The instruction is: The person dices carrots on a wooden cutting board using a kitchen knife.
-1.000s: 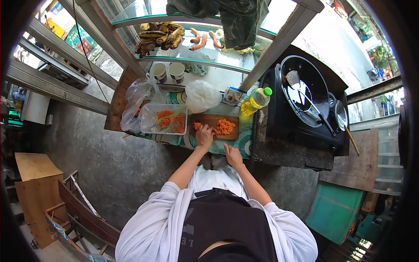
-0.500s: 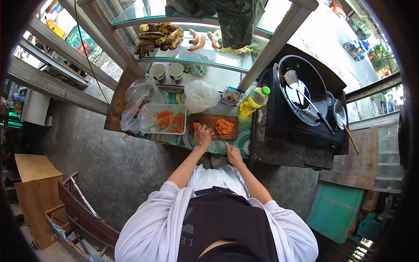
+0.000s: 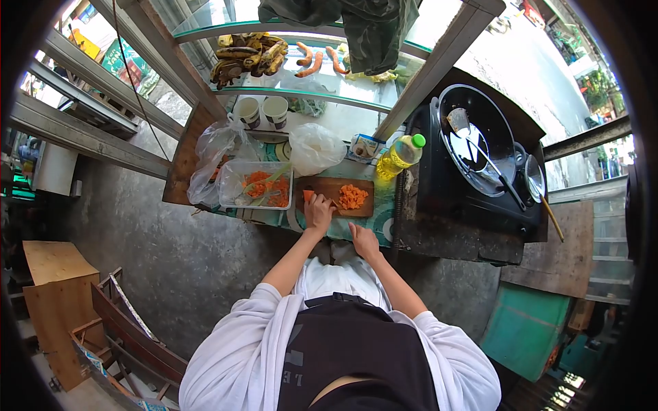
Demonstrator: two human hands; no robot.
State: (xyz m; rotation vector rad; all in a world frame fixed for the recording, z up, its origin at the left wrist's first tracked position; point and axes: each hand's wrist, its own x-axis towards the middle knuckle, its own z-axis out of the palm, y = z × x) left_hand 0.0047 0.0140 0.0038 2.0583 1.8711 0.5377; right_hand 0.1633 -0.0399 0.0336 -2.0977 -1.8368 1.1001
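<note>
One cutting board [image 3: 343, 186] carries one carrot piece [image 3: 309, 196] under the left hand [image 3: 319, 212], fingers pressed on it; the right hand [image 3: 363, 240], fingers curled, seemingly grips one knife [image 3: 340, 209]; two cups [image 3: 262, 109] behind.

I see a matt wooden chopping board [image 3: 337, 186], a clear plastic tub [image 3: 257, 188], thin glossy plastic bags [image 3: 314, 147], a glossy black metal pan [image 3: 480, 140], a shiny plastic oil bottle [image 3: 399, 156], and rough grey concrete floor [image 3: 171, 260].

My outdoor street-side cooking stall: black round wok [image 3: 478, 137] on black stove [image 3: 473, 198], yellow cooking-oil bottle [image 3: 399, 156], glass display shelf [image 3: 322, 96] with bananas [image 3: 247, 58], bare concrete ground [image 3: 171, 253].
</note>
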